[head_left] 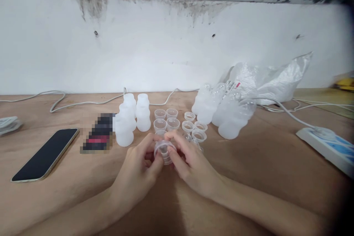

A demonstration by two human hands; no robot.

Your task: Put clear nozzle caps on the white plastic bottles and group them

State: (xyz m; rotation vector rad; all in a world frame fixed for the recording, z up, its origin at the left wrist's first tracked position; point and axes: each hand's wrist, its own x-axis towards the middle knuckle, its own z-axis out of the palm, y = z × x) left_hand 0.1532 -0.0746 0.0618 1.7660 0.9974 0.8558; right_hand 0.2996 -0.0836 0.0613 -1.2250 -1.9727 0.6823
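Observation:
Between my two hands is a clear round plastic cap (165, 156), ridged on its side and wide at the rim. My left hand (135, 166) pinches its left side with thumb and fingertips, while my right hand (195, 164) grips the right side the same way. Just beyond the fingers stand several small clear cups (160, 125) in rows. To their right lie several clear plastic rings (199, 136), some partly hidden behind my right hand. White translucent bottles (124, 135) are lined up at the left, and more bottles (229, 129) with clear tops stand at the right.
A phone (45, 155) and a blurred dark item (99, 132) lie at the left. At the back right rests a silvery plastic bag (272, 83). A power strip (329, 147) sits at the right edge; white cables (91, 102) run along the wall.

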